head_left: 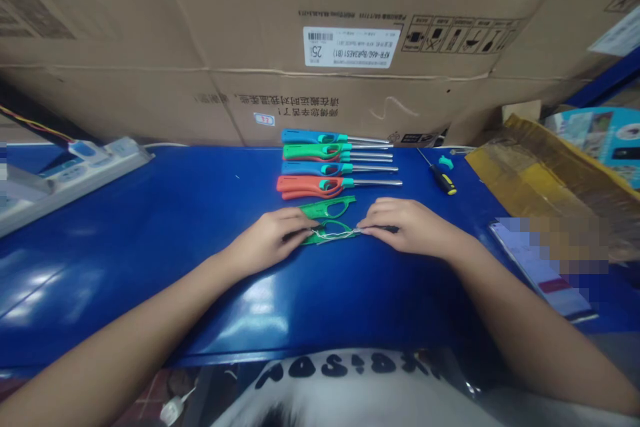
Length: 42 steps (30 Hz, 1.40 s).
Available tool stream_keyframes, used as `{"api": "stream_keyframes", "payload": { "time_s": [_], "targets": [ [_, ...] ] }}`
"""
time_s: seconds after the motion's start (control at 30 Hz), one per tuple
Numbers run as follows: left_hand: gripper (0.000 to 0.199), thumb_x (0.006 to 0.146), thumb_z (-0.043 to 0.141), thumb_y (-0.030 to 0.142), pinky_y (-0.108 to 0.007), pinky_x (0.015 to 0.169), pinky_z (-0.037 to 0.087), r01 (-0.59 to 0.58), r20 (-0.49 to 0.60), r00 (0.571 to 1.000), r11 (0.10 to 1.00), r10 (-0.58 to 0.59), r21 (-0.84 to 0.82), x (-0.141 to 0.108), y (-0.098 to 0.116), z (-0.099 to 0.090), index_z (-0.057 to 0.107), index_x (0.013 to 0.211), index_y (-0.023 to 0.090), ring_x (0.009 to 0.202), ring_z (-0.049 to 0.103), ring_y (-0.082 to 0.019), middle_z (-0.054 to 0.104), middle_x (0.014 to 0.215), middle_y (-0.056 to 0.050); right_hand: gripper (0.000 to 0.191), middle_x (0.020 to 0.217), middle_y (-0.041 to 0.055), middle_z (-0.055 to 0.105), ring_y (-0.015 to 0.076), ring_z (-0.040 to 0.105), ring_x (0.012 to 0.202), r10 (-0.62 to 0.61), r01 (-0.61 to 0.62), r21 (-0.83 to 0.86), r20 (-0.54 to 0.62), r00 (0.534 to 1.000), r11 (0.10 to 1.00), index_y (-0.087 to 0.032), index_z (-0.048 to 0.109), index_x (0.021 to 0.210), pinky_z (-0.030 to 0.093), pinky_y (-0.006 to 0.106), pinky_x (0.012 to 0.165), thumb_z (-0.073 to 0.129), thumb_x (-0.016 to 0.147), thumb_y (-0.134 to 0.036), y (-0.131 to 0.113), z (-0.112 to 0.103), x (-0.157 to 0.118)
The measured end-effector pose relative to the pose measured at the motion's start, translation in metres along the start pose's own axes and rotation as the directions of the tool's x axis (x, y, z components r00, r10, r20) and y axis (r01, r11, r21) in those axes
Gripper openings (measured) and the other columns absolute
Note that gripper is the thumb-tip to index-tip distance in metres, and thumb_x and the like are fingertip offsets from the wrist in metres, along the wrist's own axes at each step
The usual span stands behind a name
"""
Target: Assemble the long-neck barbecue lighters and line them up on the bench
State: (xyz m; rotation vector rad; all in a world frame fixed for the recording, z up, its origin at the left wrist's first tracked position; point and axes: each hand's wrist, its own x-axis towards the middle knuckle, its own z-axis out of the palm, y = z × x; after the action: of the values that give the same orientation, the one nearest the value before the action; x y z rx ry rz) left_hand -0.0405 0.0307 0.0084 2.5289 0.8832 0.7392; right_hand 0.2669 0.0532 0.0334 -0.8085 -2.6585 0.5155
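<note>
A thin whitish wire (333, 236) stretches between my two hands over the table. My left hand (277, 233) is closed, its fingertips pinching the left end of the wire beside a dark part mostly hidden by the fingers. At the wire's right end my right hand (413, 225) pinches it, with a dark slim piece (390, 229) showing under the fingers. Just behind and below the wire lie two green lighter shell halves (327, 207), the nearer one partly covered by my left hand. Several long-nosed lighters (313, 184) in orange, blue and green lie in a row behind them.
A black and yellow screwdriver (444, 181) and a small turquoise part (446, 162) lie at the back right. A phone-like slab (543, 273) and an open cardboard box (530, 167) are further right. A power strip (75, 177) stands left. Large cardboard (250, 27) walls the back.
</note>
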Motion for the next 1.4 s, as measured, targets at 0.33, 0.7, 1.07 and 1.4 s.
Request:
{"api": "stream_keyframes", "payload": {
  "time_s": [0.33,0.7,1.07,1.4],
  "targets": [
    [0.022,0.098,0.059,0.017,-0.028,0.082,0.058,0.035,-0.036,0.999,0.999,-0.036,-0.015,-0.002,0.002,0.005,0.073,0.115,0.015,0.089,0.070,-0.017,0.073,0.099,-0.008,0.026,0.090,0.0048,0.070,0.0172,0.063,0.084,0.022,-0.015,-0.134,0.053,0.998,0.991,-0.021,0.077,0.098,0.046,0.030,0.076,0.052,0.102,-0.029,-0.003,0.001,0.000],
    [0.019,0.096,0.062,0.017,-0.026,0.078,0.058,0.074,-0.075,0.994,0.996,-0.078,-0.047,0.001,0.005,0.005,0.076,0.108,0.016,0.085,0.072,-0.016,0.075,0.095,-0.006,0.023,0.088,0.0037,0.069,0.0187,0.056,0.082,0.053,0.039,-0.396,0.219,0.974,0.917,-0.019,0.075,0.097,0.037,0.032,0.069,0.053,0.099,-0.017,-0.024,0.000,0.005],
    [0.018,0.093,0.065,0.016,-0.026,0.075,0.058,0.112,-0.081,0.990,0.991,-0.119,-0.079,0.002,0.006,0.003,0.078,0.106,0.017,0.082,0.072,-0.016,0.077,0.094,-0.006,0.025,0.088,0.0065,0.068,0.0191,0.060,0.083,0.148,-0.021,-0.488,0.223,0.964,0.872,-0.015,0.073,0.083,0.037,0.034,0.068,0.053,0.098,-0.021,-0.044,0.006,0.013],
    [0.014,0.091,0.070,0.020,-0.022,0.070,0.055,0.141,-0.149,0.976,0.984,-0.157,-0.112,0.003,0.007,0.002,0.078,0.102,0.017,0.074,0.070,-0.013,0.076,0.088,-0.005,0.027,0.116,0.0052,0.068,0.0158,0.067,0.090,0.131,-0.133,-0.046,-0.043,0.990,0.990,-0.022,0.069,0.120,0.050,0.027,0.075,0.059,0.096,-0.030,-0.028,0.019,0.008]
  ]
}}
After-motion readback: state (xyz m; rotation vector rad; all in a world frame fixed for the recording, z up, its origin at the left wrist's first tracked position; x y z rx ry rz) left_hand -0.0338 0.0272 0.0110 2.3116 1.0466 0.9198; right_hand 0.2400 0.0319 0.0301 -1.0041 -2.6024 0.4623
